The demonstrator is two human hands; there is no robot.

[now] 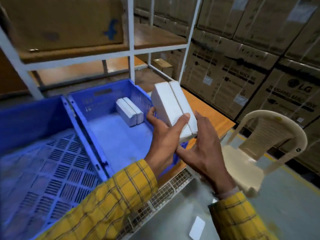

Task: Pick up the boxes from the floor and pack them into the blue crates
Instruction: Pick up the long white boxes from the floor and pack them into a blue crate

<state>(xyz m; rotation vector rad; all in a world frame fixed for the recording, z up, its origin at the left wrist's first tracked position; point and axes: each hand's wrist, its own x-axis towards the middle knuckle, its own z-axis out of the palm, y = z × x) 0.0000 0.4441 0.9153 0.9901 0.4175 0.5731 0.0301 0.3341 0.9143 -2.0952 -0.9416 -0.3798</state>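
My left hand (pixel 164 137) grips two white boxes (pixel 171 104) held side by side, thumb across their top face and fingers underneath. My right hand (pixel 202 148) lies against their near right end with fingers spread. The pair hovers over the right rim of the right blue crate (pixel 103 96). Inside that crate two more white boxes (pixel 129 112) stand together at the far right corner. A second blue crate (pixel 34 115) sits to the left with nothing visible in it.
Both crates rest on an orange-topped table (pixel 207 113) with a wire mesh edge. A beige plastic chair (pixel 259 149) stands at the right. Stacked cardboard cartons (pixel 242 66) fill the right wall. A white shelf frame (pixel 131 49) rises behind. A white box (pixel 197 227) lies on the floor.
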